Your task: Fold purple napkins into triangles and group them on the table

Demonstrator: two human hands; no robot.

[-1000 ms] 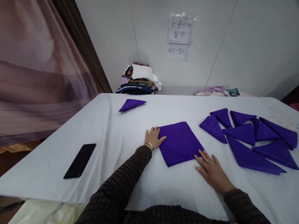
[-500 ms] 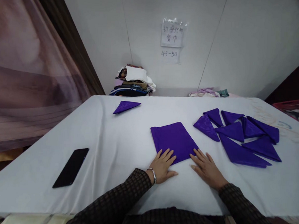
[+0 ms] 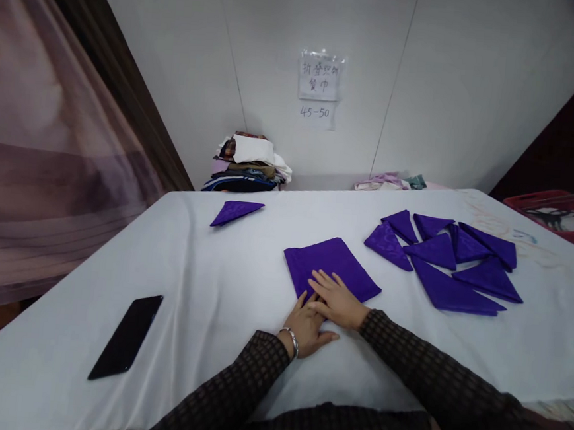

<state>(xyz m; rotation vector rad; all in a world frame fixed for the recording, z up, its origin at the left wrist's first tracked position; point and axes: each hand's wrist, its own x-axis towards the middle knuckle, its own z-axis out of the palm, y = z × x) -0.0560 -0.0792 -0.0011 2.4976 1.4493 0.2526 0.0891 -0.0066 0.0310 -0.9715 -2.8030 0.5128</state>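
Purple cloth napkin, folded to a rough square, lies flat at center of frame, a bit right of middle, one corner toward the bottom edge. Left hand at its near corner, palm down, fingertips at the cloth edge, thumb out to the side over the counter. Right hand reaches in from lower right, fingers extended and slightly apart, lying on the napkin's lower part; its thumb side overlaps the left fingers. Left fingers look stretched out too, but partly hidden, so exact spread can't be told. No pinch visible on either hand. Silver bracelet on left wrist; dark checked sleeves on both arms.

Right of center: loose cluster of purple folded napkins, mostly triangular, some touching or overlapping, apart from the square one. Single purple triangular napkin alone, left of center toward the counter's far edge. Black smartphone lower left, screen dark, lying at a slant. White cloth covers the counter, creased on the left.

Back: stacked clothes upper middle-left, smaller fabric heap right of it, paper sign with handwriting on the wall, "45-50" below. Pinkish curtain upper left, red basket right edge.
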